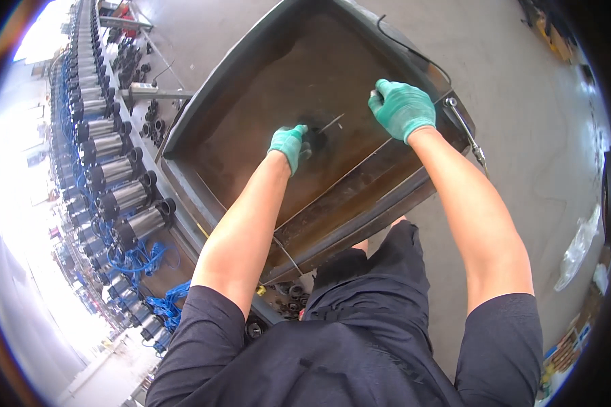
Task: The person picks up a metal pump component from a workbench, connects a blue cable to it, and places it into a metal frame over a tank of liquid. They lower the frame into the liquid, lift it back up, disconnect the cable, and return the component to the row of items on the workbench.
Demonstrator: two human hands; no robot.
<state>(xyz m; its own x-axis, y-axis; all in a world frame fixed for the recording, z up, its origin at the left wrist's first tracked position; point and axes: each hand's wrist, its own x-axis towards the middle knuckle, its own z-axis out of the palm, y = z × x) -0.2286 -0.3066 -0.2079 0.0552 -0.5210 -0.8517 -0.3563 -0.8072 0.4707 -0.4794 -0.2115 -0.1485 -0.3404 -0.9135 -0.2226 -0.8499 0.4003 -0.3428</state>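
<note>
A wide dark tank stands before me, with a brown, murky surface inside that looks like water. My left hand, in a green glove, is low over its middle with the fingers drawn together. Beside those fingertips is a dark, blurred shape, with a thin pale streak running up and right from it; I cannot tell what either is. My right hand, gloved the same, is curled above the tank's right part. A small pale bit shows at its thumb, too little to name.
A metal tool with a rod-like body lies along the right rim. A black cable loops over the far right edge. Rows of steel cylinders with black ends and blue cables line the left. Clear plastic wrap lies on the floor at right.
</note>
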